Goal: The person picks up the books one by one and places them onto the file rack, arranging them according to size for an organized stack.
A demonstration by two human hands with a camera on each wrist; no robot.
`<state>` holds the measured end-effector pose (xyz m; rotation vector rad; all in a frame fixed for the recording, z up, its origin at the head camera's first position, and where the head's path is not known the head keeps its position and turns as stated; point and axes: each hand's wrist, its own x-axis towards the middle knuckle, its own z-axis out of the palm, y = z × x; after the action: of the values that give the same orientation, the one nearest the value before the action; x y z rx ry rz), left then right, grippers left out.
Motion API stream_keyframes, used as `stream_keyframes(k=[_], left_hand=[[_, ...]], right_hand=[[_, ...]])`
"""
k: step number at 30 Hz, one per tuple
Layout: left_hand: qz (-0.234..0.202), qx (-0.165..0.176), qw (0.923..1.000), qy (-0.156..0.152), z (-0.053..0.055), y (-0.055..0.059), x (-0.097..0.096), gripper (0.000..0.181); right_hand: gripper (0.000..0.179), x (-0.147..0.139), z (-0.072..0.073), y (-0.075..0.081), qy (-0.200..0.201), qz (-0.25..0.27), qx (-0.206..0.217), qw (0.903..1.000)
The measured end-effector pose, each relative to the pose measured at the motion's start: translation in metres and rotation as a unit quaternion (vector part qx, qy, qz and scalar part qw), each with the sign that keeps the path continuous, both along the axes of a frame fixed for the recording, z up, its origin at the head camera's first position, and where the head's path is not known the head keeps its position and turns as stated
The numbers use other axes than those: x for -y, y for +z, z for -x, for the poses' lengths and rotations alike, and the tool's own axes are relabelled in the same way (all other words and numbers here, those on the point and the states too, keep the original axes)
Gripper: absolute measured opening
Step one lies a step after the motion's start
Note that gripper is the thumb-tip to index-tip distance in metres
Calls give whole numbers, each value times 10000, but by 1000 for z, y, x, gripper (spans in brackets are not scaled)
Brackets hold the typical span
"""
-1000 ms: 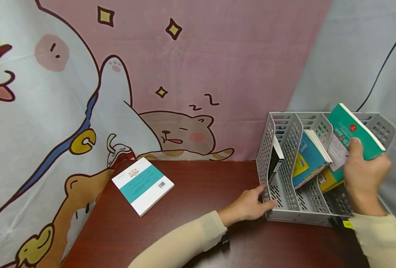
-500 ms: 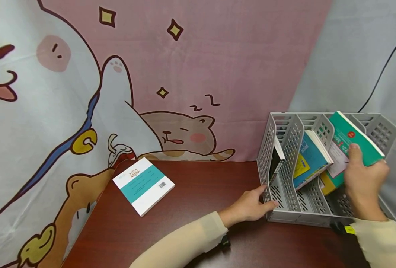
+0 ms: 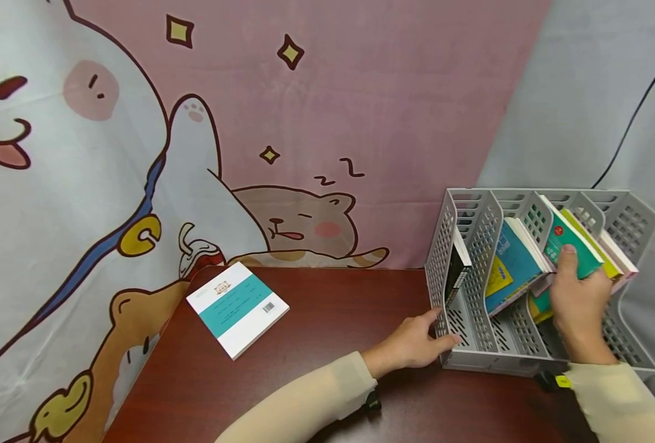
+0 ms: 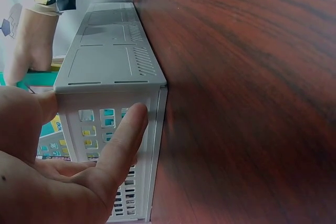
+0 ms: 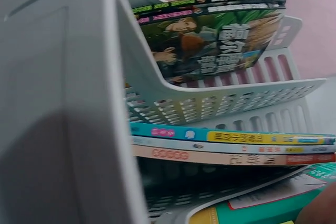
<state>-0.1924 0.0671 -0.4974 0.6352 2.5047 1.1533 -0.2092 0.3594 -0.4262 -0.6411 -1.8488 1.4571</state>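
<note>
A grey file rack with tall perforated dividers stands at the right of the table. My right hand grips a green book, thumb on its cover and fingers round behind. The book leans in the third compartment, its lower part partly behind my hand. My left hand holds the rack's left side wall at the front corner, with a finger along the outside. Blue-covered books stand in the second compartment and dark-covered books in the leftmost one. A yellow-edged book shows right of the green one.
A white book with a teal band lies flat on the brown table at the left. Pink-and-white books stand farther right in the rack. A cartoon-printed cloth hangs behind, and a black cable runs down at the right.
My right hand has moved left and down with the green book, lowering it into the rack. The yellow-edged and pink-and-white books behind it have come into view. My left hand stays put.
</note>
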Motion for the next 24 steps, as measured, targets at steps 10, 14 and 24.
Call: stream_keyframes(k=[10,14,24], left_hand=[[-30,-10,10000,-32,0,0,1,79],[-28,-58,10000,-74,1,-2,1,79],[-23,-38,10000,-85,2,-2,1,79]], right_hand=[[50,4,-1,-12,280,-225,293,9989],[54,4,-3,-18,394,-472,468,9970],[47,11,-17,-6,107,-1381,223,9901]])
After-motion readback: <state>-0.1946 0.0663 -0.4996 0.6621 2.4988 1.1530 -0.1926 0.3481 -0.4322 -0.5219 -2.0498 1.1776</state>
